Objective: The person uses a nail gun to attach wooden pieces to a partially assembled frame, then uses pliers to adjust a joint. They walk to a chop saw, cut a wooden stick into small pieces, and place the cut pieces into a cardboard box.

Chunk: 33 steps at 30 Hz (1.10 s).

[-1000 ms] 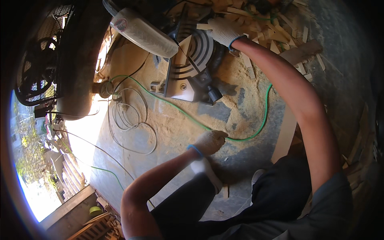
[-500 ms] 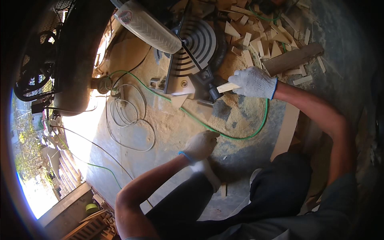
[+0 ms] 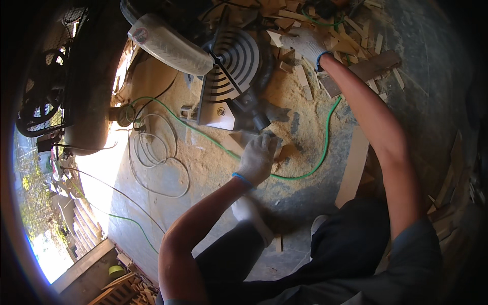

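My left hand point(image 3: 258, 158), in a pale work glove, is closed beside the front knob point(image 3: 261, 122) of a miter saw point(image 3: 236, 61). A wood block point(image 3: 281, 148) shows at its fingers, mostly hidden by the glove. A triangular wood offcut point(image 3: 238, 140) lies just past that hand, under the saw's front edge. Farther off, my gloved right hand point(image 3: 303, 42) reaches to the scrap pile, its fingers closed on a pointed wood offcut point(image 3: 275, 37). The saw's grey round table and pale ribbed handle stand left of that hand.
Wood scraps point(image 3: 351, 43) and a dark board point(image 3: 363, 72) lie at the far right. A green hose point(image 3: 325, 134) loops over the sawdust-covered floor. A coiled grey cable point(image 3: 152, 145) and a large dark tank point(image 3: 91, 112) are at left. A long board point(image 3: 352, 168) lies near my knee.
My right hand has moved from beside the saw's knob out to the scrap pile. The left hand has moved forward, close to the knob. The view has shifted slightly.
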Available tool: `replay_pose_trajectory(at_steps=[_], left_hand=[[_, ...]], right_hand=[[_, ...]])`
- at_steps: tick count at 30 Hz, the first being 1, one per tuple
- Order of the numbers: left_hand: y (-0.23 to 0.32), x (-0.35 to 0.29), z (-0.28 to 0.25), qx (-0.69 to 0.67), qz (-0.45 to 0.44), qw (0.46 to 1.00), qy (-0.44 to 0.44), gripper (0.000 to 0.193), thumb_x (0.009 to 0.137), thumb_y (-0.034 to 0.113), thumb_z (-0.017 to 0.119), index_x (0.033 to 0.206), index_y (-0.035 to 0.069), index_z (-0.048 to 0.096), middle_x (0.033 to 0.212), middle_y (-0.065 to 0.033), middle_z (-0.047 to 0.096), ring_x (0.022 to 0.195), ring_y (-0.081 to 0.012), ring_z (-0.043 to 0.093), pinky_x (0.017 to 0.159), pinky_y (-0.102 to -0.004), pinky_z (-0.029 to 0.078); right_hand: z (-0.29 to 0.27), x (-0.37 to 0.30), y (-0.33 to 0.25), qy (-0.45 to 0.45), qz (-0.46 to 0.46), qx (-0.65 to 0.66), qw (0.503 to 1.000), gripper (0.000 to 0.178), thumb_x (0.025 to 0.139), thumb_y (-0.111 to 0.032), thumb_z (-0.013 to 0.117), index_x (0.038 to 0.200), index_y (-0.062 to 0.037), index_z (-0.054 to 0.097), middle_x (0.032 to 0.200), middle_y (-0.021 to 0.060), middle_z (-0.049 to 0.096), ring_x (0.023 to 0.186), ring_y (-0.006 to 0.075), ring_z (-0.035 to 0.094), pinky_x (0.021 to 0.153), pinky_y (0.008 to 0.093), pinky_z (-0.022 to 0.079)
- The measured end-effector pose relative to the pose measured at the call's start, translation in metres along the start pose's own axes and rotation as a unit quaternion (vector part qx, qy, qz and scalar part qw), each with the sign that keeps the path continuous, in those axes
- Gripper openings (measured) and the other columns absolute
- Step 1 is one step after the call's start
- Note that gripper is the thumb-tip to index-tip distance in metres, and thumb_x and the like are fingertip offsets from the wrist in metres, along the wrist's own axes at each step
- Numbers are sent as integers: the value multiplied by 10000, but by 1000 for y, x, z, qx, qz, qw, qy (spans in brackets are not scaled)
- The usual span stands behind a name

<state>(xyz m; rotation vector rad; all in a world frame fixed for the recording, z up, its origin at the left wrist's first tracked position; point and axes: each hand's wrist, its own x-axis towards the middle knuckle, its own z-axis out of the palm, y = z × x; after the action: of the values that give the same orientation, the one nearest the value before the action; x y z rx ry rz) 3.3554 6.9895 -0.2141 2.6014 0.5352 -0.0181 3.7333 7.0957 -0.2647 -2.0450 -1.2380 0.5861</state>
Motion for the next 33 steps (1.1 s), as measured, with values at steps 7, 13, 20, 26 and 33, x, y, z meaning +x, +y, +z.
replay_pose_trajectory(at_steps=[7,13,20,26,33], left_hand=[[15,-18,21,10,-128,983,-133,378,967,161,637,1324,58,570,1170,-201,631,1002,-423,654,845,-561,512],[20,-13,31,15,-50,996,-73,472,921,91,619,1387,26,579,1142,-238,661,1007,-417,671,835,-505,534],[12,-22,28,32,-47,988,-143,581,916,90,630,1483,42,511,1276,-225,624,1136,-418,645,897,-511,543],[11,36,-3,-429,-185,883,-50,541,974,114,579,1508,48,525,1253,-159,682,1121,-343,675,977,-431,566],[-57,76,-8,-580,-108,788,177,571,1000,415,654,1430,47,575,1286,-109,703,1228,-271,667,1069,-416,549]], right_hand=[[56,-4,-63,-39,30,-86,995,522,898,-567,669,1015,-70,772,874,147,740,832,312,712,780,451,531],[61,-16,-20,-62,147,217,963,587,835,-508,747,1035,43,753,922,173,760,833,282,723,733,428,555],[50,-44,-55,-145,240,340,898,416,897,-389,765,1117,-37,744,1020,99,755,841,211,716,658,371,585],[33,-47,-41,-167,224,304,911,333,921,-343,773,1107,-69,738,1020,59,740,874,188,708,657,367,621],[-3,-86,-85,-151,151,468,858,371,899,-103,809,1239,-5,697,1194,135,733,1057,221,728,826,369,644]])
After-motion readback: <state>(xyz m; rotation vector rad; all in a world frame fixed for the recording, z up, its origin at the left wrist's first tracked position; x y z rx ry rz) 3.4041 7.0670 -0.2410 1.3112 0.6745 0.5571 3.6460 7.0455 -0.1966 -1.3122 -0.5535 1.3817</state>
